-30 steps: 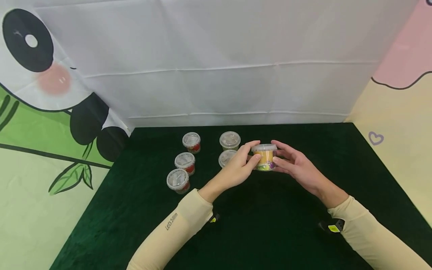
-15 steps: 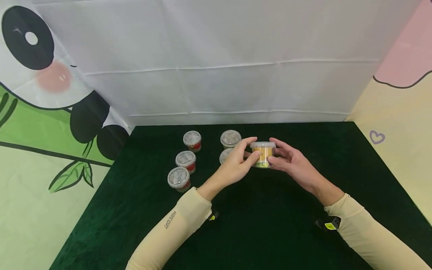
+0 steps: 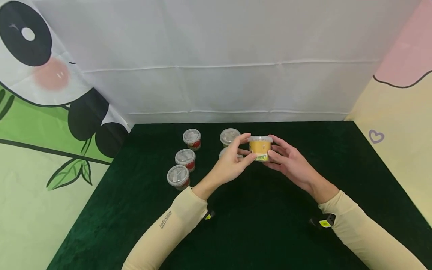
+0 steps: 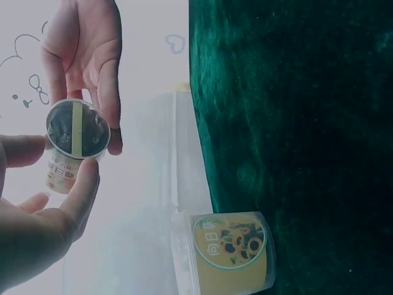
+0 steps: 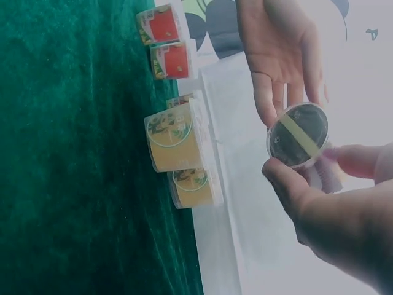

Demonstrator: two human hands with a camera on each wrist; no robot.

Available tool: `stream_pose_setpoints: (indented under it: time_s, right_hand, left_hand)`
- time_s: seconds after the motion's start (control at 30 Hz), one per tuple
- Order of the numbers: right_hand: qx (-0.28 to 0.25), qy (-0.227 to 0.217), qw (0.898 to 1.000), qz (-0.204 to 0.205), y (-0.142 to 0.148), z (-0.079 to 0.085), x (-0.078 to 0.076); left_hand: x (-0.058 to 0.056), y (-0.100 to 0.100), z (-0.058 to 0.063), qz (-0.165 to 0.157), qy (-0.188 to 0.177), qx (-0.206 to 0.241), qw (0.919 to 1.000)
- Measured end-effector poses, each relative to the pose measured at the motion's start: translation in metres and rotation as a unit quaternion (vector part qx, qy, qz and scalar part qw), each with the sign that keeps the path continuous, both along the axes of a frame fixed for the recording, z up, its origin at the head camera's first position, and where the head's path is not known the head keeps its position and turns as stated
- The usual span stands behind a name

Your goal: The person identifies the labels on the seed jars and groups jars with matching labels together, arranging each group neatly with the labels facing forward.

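A small clear plastic tub with a lid and yellow label (image 3: 260, 148) is held above the cloth between both hands. My left hand (image 3: 231, 165) grips its left side, thumb on the front low down and fingers near the lid. On the other side my right hand (image 3: 293, 168) holds it, thumb against the front and fingers behind. The wrist views show its underside (image 4: 78, 129), dark with a pale strip across it. Behind my left hand stand two lidded tubs, the rear one (image 3: 230, 137) showing more than the nearer one (image 3: 222, 152), which is mostly hidden.
At the left, three red-labelled lidded tubs stand in a slanting row: a far one (image 3: 191, 138), a middle one (image 3: 185, 159) and a near one (image 3: 178, 177). They stand on a dark green cloth (image 3: 256, 232). A white curtain (image 3: 222, 86) hangs behind.
Both hands have carried the tub slightly up and to the left. It has turned, so its label's purple part no longer shows in front. The standing tubs have stayed in place.
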State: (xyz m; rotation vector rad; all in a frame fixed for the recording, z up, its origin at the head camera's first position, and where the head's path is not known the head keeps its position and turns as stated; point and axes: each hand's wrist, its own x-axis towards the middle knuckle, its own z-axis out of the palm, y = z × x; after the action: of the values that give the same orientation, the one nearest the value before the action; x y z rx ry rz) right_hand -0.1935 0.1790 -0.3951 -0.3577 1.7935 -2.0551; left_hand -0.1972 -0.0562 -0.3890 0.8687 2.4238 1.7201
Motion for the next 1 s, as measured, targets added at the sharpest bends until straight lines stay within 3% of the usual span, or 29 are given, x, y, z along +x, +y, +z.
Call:
stream_pose_setpoints:
  time_s: [0.2,0.63,1.0]
  right_hand:
    - [0.014,-0.004,1.000,0.000,-0.004,0.001,-0.001]
    - [0.023,0.019,1.000,-0.010,-0.009,0.001,0.002]
    - [0.004,0.033,0.999,0.009,-0.008,0.005,0.003]
  left_hand:
    - [0.001,-0.001,0.000,0.013,0.037,0.001,0.9992]
    - [0.006,0.000,0.001,0.003,0.044,0.015,0.9989]
    - [0.011,0.000,0.009,-0.010,0.014,-0.009,0.9998]
